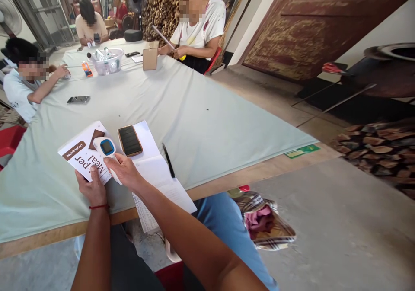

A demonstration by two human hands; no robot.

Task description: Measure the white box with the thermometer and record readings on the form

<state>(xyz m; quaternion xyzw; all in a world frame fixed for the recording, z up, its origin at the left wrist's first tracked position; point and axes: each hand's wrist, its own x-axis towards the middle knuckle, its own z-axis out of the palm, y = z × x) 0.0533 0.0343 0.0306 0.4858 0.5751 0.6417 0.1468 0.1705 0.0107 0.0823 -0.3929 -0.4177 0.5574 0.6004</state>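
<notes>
My left hand (93, 188) grips the lower edge of a white and brown NutriMotion box (84, 146), thumb across its front. A white infrared thermometer (103, 147) with a blue-framed display is in my right hand (125, 170), its head over the box's printed face. My right fingers wrap round the thermometer's handle. Just right of them a phone in a brown case (130, 140) lies on an open notebook (162, 180) with handwriting on its lower page. A black pen (168, 160) rests at the notebook's right side.
A pale cloth covers the table (194, 122). Farther off are another phone (78, 99), a clear plastic basket (106, 64) of bottles, an orange box (87, 69) and a cardboard box (150, 58). Several people sit around the table. A checked bag (269, 226) stands on the floor.
</notes>
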